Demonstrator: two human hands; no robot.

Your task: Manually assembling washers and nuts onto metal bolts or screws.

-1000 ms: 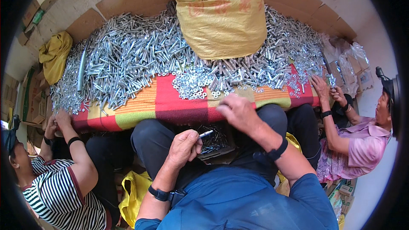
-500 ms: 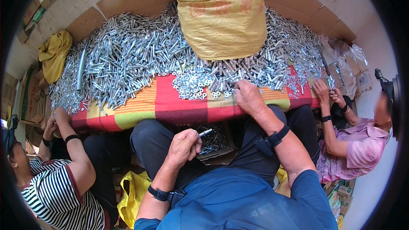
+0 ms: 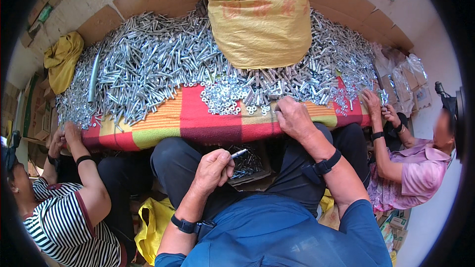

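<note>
My left hand (image 3: 213, 170) is closed around a silvery metal anchor bolt (image 3: 239, 153) above my lap, one end of it sticking out past the thumb toward the right. Over the near edge of the checked blanket, my right hand (image 3: 293, 117) has its fingers pinched together; whatever is between them is too small to tell. Just left of that hand lies a patch of loose washers and nuts (image 3: 222, 98). Behind them spreads a large heap of metal bolts (image 3: 148, 62).
A big yellow woven sack (image 3: 260, 34) stands on the heap. The red, green and orange blanket (image 3: 203, 116) covers the table's near side. Below its edge sits a box of bolts (image 3: 250, 165). Co-workers' hands work at far left (image 3: 69, 134) and right (image 3: 375, 104).
My right hand has drawn back slightly toward me and to the right, away from the edge of the heap. My left hand keeps its hold on the anchor bolt, almost still.
</note>
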